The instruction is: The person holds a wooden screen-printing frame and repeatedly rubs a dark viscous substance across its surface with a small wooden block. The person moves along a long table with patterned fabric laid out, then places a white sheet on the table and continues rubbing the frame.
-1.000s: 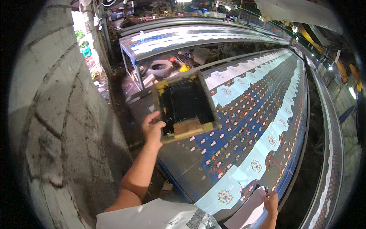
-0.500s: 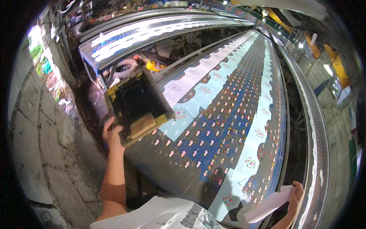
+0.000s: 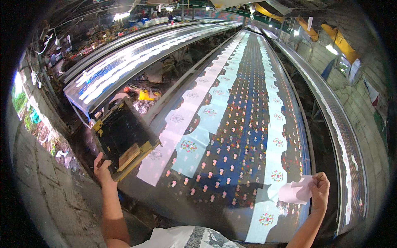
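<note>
My left hand [image 3: 104,168] grips the lower left edge of a screen printing frame [image 3: 118,131], a dark panel with worn yellow edges. A wooden strip [image 3: 129,156] lies in it near the lower edge. The frame hangs tilted off the left near corner of a long printing table [image 3: 206,223]. Between its fingers and thumb, my right hand [image 3: 320,189] pinches a limp pale pink fabric piece [image 3: 295,191] above the right side of the table. Below that piece runs a row of pale blue pieces [image 3: 266,215] with printed colourful round motifs.
Pink pieces [image 3: 175,120] and light blue pieces [image 3: 189,149] line the table's left side. Small pink prints dot its dark middle. Another long table [image 3: 78,89] stands at left, a narrower one [image 3: 345,165] at right. A block wall [image 3: 359,103] rises beyond.
My right hand has risen with the pink fabric piece, which now spreads over the blue row. The view has shifted, and the screen printing frame appears lower and farther left, still held.
</note>
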